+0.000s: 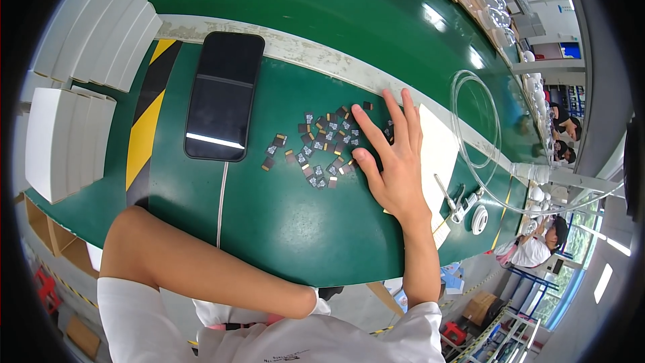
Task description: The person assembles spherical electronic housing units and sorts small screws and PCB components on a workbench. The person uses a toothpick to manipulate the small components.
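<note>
My right hand (pixel 396 168) is spread palm down over the green table, fingers apart and nothing held. Its thumb and index finger reach the right edge of a loose scatter of small black memory cards (pixel 329 138), some with gold contacts up. A few cards lie partly hidden beside the fingers. A pale paper sheet (pixel 438 151) lies beneath and right of this hand. My left forearm (pixel 222 265) bends from the elbow at the table's front edge back toward my body, and its hand is out of sight near my waist. A black smartphone (pixel 225 97) lies left of the cards.
White boxes (pixel 64 141) stand in rows at the left, by yellow-and-black tape (pixel 146 134). A metal air gun (pixel 460 203) with a clear hose (pixel 497 121) and a white roll (pixel 479 220) lie at the right. A pale raised strip (pixel 302 70) runs behind the phone. People sit farther right.
</note>
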